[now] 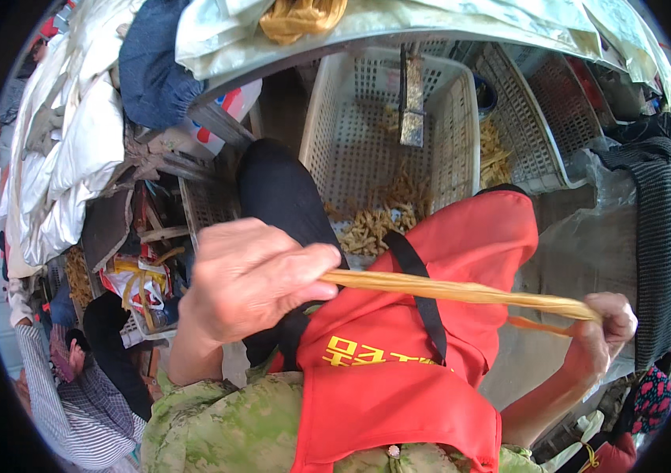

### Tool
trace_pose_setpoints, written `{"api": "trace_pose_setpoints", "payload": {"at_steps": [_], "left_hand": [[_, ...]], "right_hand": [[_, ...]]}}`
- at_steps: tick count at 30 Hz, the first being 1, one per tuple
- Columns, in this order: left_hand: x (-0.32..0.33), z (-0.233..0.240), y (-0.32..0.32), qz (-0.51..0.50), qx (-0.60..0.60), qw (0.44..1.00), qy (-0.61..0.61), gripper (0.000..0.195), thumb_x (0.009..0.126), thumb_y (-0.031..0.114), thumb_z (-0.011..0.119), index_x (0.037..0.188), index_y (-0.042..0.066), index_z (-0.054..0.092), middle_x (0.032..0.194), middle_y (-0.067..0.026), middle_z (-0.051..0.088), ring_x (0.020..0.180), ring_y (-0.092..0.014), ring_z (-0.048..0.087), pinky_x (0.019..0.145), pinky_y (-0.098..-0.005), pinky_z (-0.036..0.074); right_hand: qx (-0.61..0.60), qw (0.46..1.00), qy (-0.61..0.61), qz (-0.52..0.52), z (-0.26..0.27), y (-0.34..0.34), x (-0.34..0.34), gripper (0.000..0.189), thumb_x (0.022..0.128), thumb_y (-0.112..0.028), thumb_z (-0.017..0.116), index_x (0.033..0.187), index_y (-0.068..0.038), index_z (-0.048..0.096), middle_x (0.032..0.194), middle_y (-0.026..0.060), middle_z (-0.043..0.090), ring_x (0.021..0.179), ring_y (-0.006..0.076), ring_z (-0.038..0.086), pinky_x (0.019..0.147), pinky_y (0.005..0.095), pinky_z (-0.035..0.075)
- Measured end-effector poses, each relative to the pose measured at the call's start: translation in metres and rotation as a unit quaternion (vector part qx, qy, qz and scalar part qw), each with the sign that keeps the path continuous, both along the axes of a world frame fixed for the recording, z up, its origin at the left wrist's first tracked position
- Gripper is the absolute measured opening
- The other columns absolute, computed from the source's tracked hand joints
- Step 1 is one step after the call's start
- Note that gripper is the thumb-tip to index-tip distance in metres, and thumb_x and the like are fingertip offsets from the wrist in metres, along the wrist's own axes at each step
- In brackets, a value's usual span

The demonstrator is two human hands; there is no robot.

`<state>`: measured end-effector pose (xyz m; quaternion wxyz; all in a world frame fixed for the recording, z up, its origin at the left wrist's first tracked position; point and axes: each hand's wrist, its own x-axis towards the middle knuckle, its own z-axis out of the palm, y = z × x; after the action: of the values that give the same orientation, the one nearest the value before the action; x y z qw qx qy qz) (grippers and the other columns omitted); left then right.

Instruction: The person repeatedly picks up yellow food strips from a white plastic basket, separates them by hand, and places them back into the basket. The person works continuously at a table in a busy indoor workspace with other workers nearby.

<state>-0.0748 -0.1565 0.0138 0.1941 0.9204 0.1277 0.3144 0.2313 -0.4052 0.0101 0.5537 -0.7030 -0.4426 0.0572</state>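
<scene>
A long, yellow-tan, fibrous strip (430, 288), perhaps dried plant material, is stretched across my lap between both hands. My left hand (246, 278) pinches one end of it between thumb and fingers. At the other end my right hand (598, 334) is closed around the strip, and a shorter orange-brown tail (539, 325) of similar material hangs beside it. Under the strip lies my red apron (471, 236), which bears yellow writing and a black strap (424, 301). Beyond my knees stands a pale perforated plastic crate (456, 124) with short tan pieces (376, 230) at its near end.
A table edge covered with pale sheeting (430, 18) curves above the crate, bearing a tan bundle (303, 18). A flat metal-like bar (412, 106) hangs into the crate. More crates (524, 112) stand at right. A person's striped sleeve (46, 378) shows at left.
</scene>
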Motion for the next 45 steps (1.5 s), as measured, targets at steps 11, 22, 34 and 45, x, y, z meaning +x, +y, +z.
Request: {"api": "trace_pose_setpoints", "payload": {"at_steps": [11, 22, 34, 45], "left_hand": [[-0.010, -0.010, 0.017, 0.117, 0.193, 0.967, -0.119, 0.037, 0.056, 0.005, 0.071, 0.093, 0.006, 0.068, 0.078, -0.0063, 0.054, 0.064, -0.019, 0.052, 0.057, -0.0326, 0.041], [-0.019, -0.019, 0.029, 0.163, 0.271, 0.943, -0.103, 0.026, 0.074, 0.012, 0.065, 0.096, -0.001, 0.064, 0.082, -0.0124, 0.056, 0.069, -0.024, 0.055, 0.069, -0.0420, 0.047], [-0.011, -0.015, 0.029, 0.195, 0.308, 0.925, -0.112, 0.024, 0.076, 0.012, 0.061, 0.097, -0.001, 0.064, 0.079, -0.0117, 0.058, 0.068, -0.025, 0.056, 0.069, -0.0427, 0.047], [0.086, -0.026, -0.004, 0.022, 0.101, 0.985, -0.139, 0.017, 0.074, 0.011, 0.067, 0.089, 0.004, 0.063, 0.072, -0.0019, 0.055, 0.065, -0.013, 0.053, 0.068, -0.0292, 0.045]], "right_hand": [[0.121, 0.949, -0.281, 0.081, 0.002, 0.024, -0.022, 0.021, 0.077, -0.010, 0.065, 0.097, -0.006, 0.062, 0.064, 0.0057, 0.054, 0.047, 0.0110, 0.040, 0.044, 0.0232, 0.026], [0.102, 0.947, -0.299, 0.056, -0.006, 0.013, -0.016, 0.032, 0.075, -0.006, 0.063, 0.107, -0.007, 0.061, 0.066, 0.0068, 0.055, 0.047, 0.0115, 0.039, 0.046, 0.0253, 0.026], [0.076, 0.959, -0.268, -0.050, -0.022, 0.008, -0.001, 0.025, 0.076, -0.005, 0.063, 0.100, 0.000, 0.063, 0.077, 0.0160, 0.060, 0.063, 0.0221, 0.053, 0.056, 0.0292, 0.038], [-0.040, 0.874, 0.439, 0.205, -0.006, 0.117, -0.086, 0.035, 0.080, -0.015, 0.069, 0.108, 0.004, 0.059, 0.066, 0.0036, 0.061, 0.051, 0.0041, 0.048, 0.045, 0.0176, 0.037]]}}
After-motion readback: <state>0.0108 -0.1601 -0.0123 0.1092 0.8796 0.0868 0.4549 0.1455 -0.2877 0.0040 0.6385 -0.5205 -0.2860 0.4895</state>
